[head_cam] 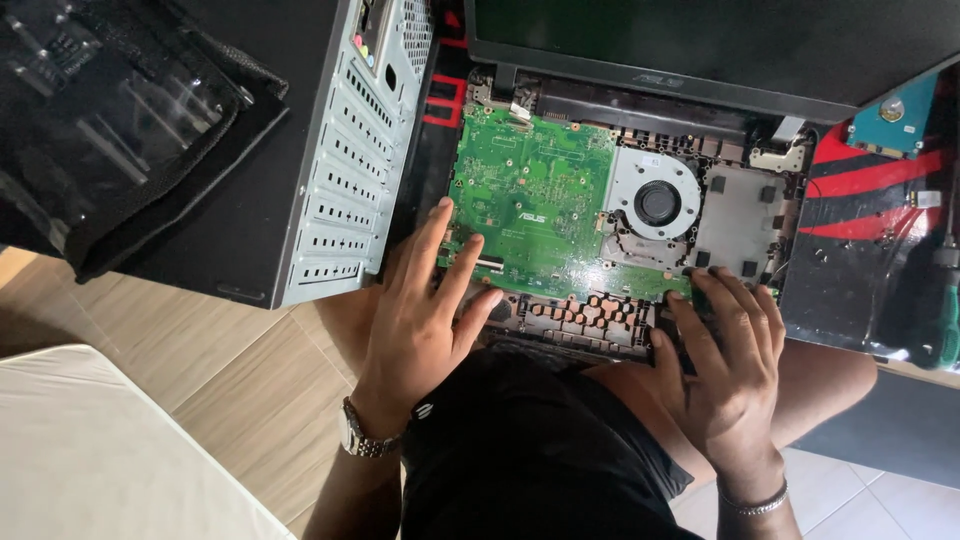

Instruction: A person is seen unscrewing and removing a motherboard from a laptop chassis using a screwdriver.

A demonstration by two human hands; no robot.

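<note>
Green board: the motherboard [530,195] lies bare in the opened laptop base [740,215], left of the round grey fan [657,202].
Laptop: it sits on the bench [860,290] at the person's lap, screen [700,45] tipped back.
Left hand [420,320]: flat, fingers [460,270] spread and released, tips resting on the board's lower left corner and the base's front edge.
Right hand [725,360]: fingers [735,300] curled over the base's front right edge, below the fan; pressing on it, grasping nothing I can see.
Beside: a desktop tower case [340,170] lying left of the laptop; a bare hard drive [895,115] and a green-handled screwdriver [948,320] far right.
Wrists: watch [362,438] on the left, bracelet [755,503] on the right.
</note>
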